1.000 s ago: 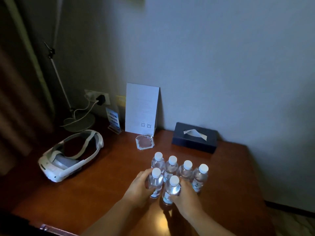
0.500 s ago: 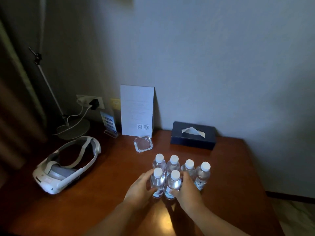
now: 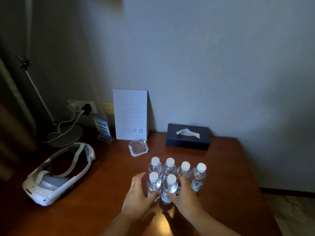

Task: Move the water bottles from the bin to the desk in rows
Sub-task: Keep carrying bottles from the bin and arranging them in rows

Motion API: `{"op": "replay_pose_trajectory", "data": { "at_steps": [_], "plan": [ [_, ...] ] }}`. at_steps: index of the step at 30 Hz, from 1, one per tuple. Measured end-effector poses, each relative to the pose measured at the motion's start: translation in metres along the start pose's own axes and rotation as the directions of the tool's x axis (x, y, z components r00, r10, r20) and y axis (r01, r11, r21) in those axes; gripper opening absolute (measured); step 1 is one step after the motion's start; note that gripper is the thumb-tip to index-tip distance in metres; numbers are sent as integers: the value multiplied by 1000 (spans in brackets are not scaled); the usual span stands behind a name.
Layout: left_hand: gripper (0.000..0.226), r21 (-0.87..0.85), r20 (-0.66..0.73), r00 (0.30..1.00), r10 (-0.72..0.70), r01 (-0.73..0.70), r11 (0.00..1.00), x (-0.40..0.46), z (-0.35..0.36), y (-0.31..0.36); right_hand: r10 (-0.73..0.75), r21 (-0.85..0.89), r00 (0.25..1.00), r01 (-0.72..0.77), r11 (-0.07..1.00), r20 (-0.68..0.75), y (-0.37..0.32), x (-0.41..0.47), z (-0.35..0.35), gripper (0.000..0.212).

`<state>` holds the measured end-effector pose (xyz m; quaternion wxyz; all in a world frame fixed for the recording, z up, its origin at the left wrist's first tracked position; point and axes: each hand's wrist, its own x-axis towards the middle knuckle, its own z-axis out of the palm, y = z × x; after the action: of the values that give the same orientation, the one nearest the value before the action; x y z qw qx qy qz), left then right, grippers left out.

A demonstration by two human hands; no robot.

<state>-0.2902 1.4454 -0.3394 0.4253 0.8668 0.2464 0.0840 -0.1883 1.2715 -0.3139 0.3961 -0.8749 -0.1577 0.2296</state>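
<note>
Bare wood is lying open along the brown wooden desk's right edge; a white headset is blocking the left, a dark tissue box and glass ashtray the back.

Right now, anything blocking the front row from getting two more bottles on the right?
Nothing visible does. The desk is bare in front of the two right back-row bottles. The left hand and right hand each hold a front-row bottle; the tissue box sits behind, clear.
</note>
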Motion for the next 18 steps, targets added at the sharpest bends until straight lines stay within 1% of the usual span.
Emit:
{"op": "replay_pose_trajectory", "data": {
  "at_steps": [1, 2, 3, 4, 5, 6, 7, 8, 10, 11, 12, 13, 14, 15, 16, 17, 18],
  "plan": [
    [58, 13, -74, 996, 57, -56, 998, -5, -3, 7, -1, 22, 1000, 0, 1000, 23, 3, -1, -1, 59],
    [45, 12, -148, 979, 143, -143, 990, -9, -7, 16, -1, 49, 999, -1, 999, 45, 6, -2, -3, 59],
    [33, -13, -205, 951, 233, -241, 970, -12, -11, 29, 1, 65, 998, -4, 998, 58, 10, -4, -6, 56],
    [25, -49, -236, 921, 310, -330, 943, -12, -14, 45, 1, 63, 998, -4, 998, 57, 14, -5, -11, 49],
    [23, -80, -234, 897, 375, -402, 912, -7, -15, 65, 2, 66, 999, -5, 998, 45, 19, -6, -19, 38],
    [23, -95, -204, 878, 432, -457, 884, -3, -12, 90, 19, 89, 999, -21, 996, 25, 26, -9, -30, 26],
    [24, -95, -183, 866, 465, -487, 868, 1, -8, 112, 35, 118, 999, -36, 992, 13, 31, -12, -40, 17],
    [24, -105, -179, 865, 468, -490, 865, 4, -3, 129, 46, 144, 999, -45, 989, -2, 33, -13, -49, 14],
    [24, -180, -144, 881, 450, -471, 864, 6, 14, 169, 95, 212, 993, -79, 974, -64, 42, -23, -79, 14],
    [23, -223, -106, 899, 425, -438, 871, 10, 23, 190, 115, 235, 988, -89, 968, -101, 46, -26, -100, 15],
    [20, -264, -44, 923, 382, -380, 887, 16, 34, 215, 139, 253, 980, -99, 962, -145, 49, -28, -126, 16],
    [14, -300, 51, 947, 316, -287, 910, 24, 45, 245, 166, 288, 966, -104, 952, -197, 52, -31, -155, 19],
    [8, -329, 184, 955, 230, -161, 931, 32, 57, 283, 188, 339, 948, -94, 936, -256, 56, -35, -190, 21],
    [11, -333, 341, 929, 144, -24, 943, 37, 69, 326, 207, 385, 923, -71, 920, -324, 62, -40, -228, 24],
    [16, -324, 489, 868, 86, 88, 942, 36, 80, 368, 228, 416, 892, -50, 908, -390, 68, -50, -266, 25],
    [17, -318, 584, 806, 100, 114, 941, 31, 90, 404, 254, 441, 860, -38, 897, -442, 76, -62, -301, 25],
    [16, -331, 613, 773, 167, 59, 942, 25, 104, 437, 285, 466, 827, -32, 884, -484, 85, -79, -335, 25]
  ]
}}
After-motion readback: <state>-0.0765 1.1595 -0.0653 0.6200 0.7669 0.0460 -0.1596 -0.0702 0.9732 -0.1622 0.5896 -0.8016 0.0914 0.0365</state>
